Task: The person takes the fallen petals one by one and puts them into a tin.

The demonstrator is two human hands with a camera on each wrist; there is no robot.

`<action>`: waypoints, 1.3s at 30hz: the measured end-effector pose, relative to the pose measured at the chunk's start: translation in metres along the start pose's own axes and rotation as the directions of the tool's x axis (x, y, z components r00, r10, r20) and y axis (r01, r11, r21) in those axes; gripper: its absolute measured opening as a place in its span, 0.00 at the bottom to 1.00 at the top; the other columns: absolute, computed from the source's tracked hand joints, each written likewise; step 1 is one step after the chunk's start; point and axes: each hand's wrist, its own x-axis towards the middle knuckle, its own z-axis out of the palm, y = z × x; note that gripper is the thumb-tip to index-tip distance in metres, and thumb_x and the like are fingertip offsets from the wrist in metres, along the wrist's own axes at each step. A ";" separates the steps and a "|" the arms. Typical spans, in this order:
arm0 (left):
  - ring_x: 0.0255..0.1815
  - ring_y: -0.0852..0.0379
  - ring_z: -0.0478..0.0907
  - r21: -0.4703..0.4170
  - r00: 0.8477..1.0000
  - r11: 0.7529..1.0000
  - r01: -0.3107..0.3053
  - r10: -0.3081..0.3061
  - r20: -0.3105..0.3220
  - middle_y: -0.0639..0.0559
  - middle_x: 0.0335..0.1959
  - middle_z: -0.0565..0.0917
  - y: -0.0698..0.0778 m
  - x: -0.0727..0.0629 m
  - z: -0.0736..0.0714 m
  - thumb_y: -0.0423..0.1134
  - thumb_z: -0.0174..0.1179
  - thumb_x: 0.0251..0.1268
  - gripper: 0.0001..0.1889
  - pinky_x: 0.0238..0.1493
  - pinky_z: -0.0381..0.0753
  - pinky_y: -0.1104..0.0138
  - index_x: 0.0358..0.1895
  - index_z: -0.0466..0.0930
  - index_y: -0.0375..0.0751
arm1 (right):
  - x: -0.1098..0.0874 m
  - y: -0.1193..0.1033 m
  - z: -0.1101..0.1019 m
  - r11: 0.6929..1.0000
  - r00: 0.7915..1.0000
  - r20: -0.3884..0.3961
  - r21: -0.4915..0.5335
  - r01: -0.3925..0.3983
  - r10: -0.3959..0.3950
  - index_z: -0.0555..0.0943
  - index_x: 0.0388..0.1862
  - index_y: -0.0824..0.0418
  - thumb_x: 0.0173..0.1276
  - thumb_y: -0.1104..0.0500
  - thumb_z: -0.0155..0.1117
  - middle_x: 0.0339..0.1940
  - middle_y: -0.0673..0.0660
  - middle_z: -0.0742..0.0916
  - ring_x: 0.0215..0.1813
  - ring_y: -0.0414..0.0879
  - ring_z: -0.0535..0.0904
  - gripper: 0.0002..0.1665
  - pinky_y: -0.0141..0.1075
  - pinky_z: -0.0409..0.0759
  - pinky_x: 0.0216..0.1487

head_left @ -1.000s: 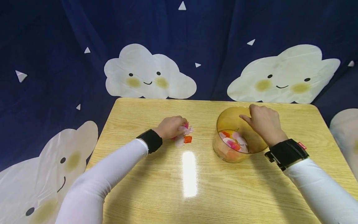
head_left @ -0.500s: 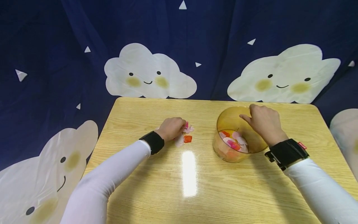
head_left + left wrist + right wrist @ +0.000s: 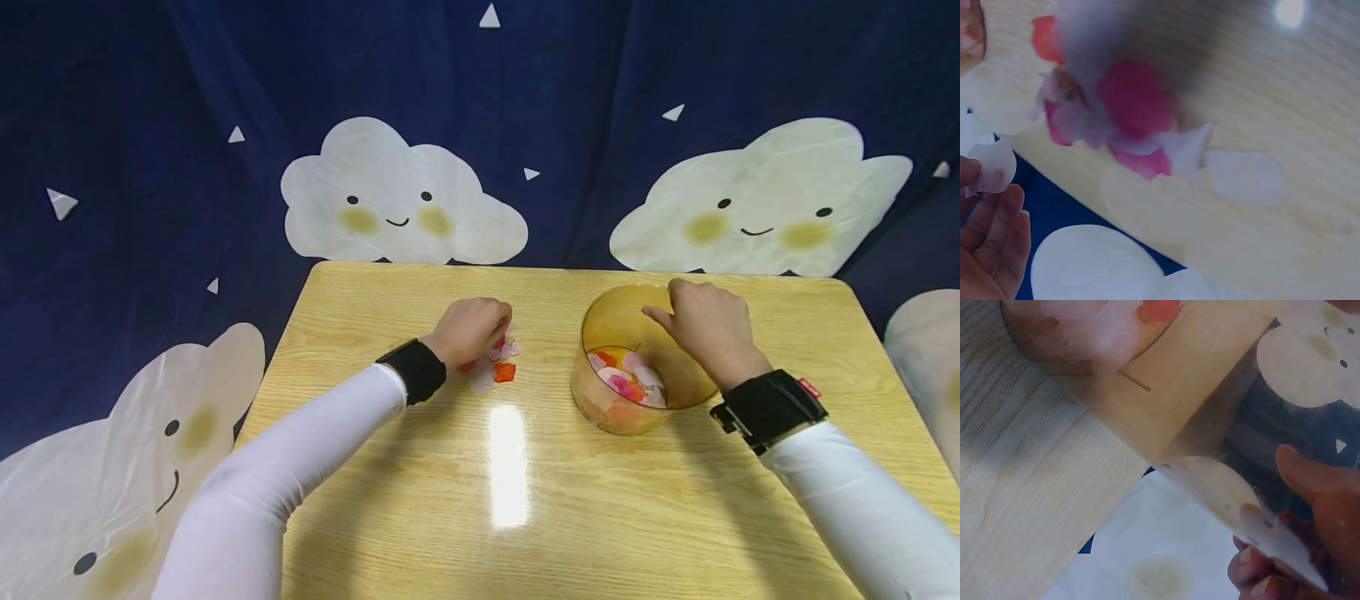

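My left hand (image 3: 471,328) is over a small pile of pink, white and orange petals (image 3: 483,375) left of the table's middle. In the left wrist view, its thumb and fingers pinch a pale, thin petal (image 3: 999,164) away from the pile's magenta petal (image 3: 1136,100). Over on the right, my right hand (image 3: 711,329) grips the far right rim of a see-through amber round container (image 3: 626,312), fingers outside and thumb inside, as the right wrist view also shows. Several petals (image 3: 626,385) in white, pink and orange lie on the container's bottom.
Both things are on a light wooden table (image 3: 420,508) with rounded corners. A dark blue curtain (image 3: 570,100) with smiling white clouds hangs right behind its back edge. Bright glare (image 3: 508,467) lies on the tabletop between the pile and my body.
My left hand has risen a little toward the back and right, uncovering more of the pile. My right hand and the container have stayed in place.
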 end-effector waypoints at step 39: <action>0.49 0.59 0.83 -0.140 0.982 0.974 -0.178 0.166 -0.092 0.55 0.48 0.88 0.056 0.018 -0.054 0.41 0.54 0.77 0.11 0.53 0.81 0.66 0.51 0.85 0.45 | 0.001 0.000 0.001 1.000 1.000 -0.010 0.003 -0.004 0.004 0.68 0.19 0.61 0.67 0.43 0.69 0.12 0.54 0.68 0.15 0.53 0.68 0.30 0.41 0.60 0.14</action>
